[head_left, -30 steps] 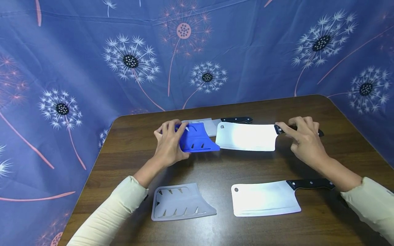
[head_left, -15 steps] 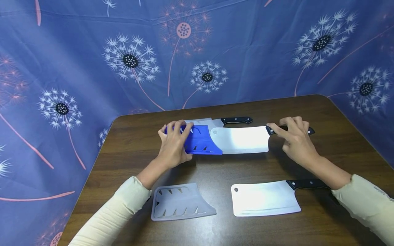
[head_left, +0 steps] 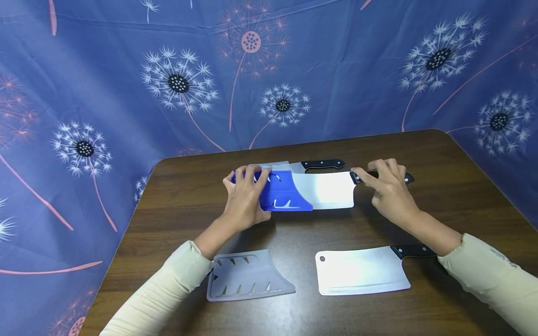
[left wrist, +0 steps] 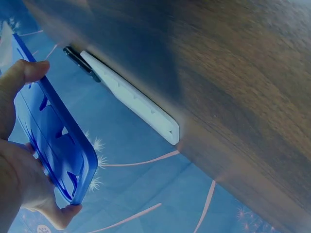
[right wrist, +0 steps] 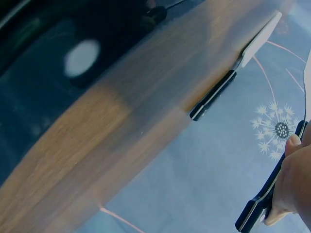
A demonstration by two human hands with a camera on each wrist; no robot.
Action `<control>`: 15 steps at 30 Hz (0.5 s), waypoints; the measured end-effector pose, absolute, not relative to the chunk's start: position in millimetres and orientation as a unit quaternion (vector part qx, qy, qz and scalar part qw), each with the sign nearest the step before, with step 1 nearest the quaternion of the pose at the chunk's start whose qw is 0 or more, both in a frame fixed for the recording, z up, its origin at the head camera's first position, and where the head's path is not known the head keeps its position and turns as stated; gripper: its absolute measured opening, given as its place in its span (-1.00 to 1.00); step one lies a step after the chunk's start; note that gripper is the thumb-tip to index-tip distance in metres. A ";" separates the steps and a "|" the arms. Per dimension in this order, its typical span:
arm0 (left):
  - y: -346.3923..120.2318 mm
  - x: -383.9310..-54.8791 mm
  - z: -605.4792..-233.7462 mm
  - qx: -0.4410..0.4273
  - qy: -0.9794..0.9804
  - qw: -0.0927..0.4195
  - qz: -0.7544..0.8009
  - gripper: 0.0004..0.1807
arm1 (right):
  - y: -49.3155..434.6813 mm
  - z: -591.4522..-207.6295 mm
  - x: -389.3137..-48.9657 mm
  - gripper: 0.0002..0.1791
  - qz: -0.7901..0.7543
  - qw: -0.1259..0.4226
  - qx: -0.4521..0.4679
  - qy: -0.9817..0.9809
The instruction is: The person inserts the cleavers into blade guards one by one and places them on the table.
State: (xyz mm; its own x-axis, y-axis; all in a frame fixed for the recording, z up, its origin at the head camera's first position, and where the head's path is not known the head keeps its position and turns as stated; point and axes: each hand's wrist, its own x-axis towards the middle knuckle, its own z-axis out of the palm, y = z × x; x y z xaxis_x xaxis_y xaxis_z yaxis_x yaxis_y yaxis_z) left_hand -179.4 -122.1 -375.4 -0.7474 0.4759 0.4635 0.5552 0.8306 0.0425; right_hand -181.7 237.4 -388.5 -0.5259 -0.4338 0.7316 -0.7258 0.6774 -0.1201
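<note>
My left hand (head_left: pixel 247 198) grips a blue slotted blade cover (head_left: pixel 282 192) by its closed end, thumb along the near edge and fingers over the far edge. My right hand (head_left: pixel 391 191) holds a cleaver (head_left: pixel 333 190) by its black riveted handle (right wrist: pixel 262 199). The front part of the blade is inside the blue cover, and silver shows through the slots. The rear part of the blade lies bare between cover and handle. Both are held above the table. In the left wrist view, the blue cover (left wrist: pixel 51 121) stands on edge between thumb and fingers.
Behind the hands lies a knife (head_left: pixel 322 164) in a pale grey cover (left wrist: pixel 138 107). Nearer the front are a loose grey slotted cover (head_left: pixel 250 280), left, and a bare cleaver (head_left: pixel 361 272), right, on the brown wooden table (head_left: pixel 168 219). A blue dandelion-patterned cloth (head_left: pixel 336 70) hangs behind.
The right hand has moved the cleaver left, its blade passing from the cover's mouth into the cover. The left hand, with the blue cover, has shifted slightly right.
</note>
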 end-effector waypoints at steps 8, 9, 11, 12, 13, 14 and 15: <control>-121.7 -178.7 -373.7 -0.265 -0.936 0.211 -0.097 0.16 | 231.7 -385.7 -183.7 -0.06 0.214 0.341 0.339 -0.850; -121.6 -178.6 -373.3 -0.264 -0.936 0.209 -0.098 0.17 | 231.6 -385.5 -184.1 -0.06 0.213 0.341 0.341 -0.849; -121.4 -178.5 -373.1 -0.264 -0.937 0.205 -0.100 0.17 | 231.6 -385.1 -185.0 -0.05 0.210 0.342 0.344 -0.849; -121.4 -178.3 -373.1 -0.263 -0.938 0.203 -0.101 0.17 | 231.8 -385.1 -185.1 -0.03 0.210 0.341 0.344 -0.849; -121.4 -178.1 -373.2 -0.263 -0.938 0.200 -0.103 0.17 | 232.0 -385.2 -185.3 -0.01 0.209 0.340 0.346 -0.849; -121.4 -177.7 -373.2 -0.262 -0.939 0.198 -0.104 0.17 | 232.2 -385.4 -185.5 0.01 0.208 0.339 0.348 -0.849; -121.4 -177.5 -373.4 -0.262 -0.939 0.195 -0.105 0.17 | 232.3 -385.7 -185.5 0.03 0.208 0.339 0.349 -0.849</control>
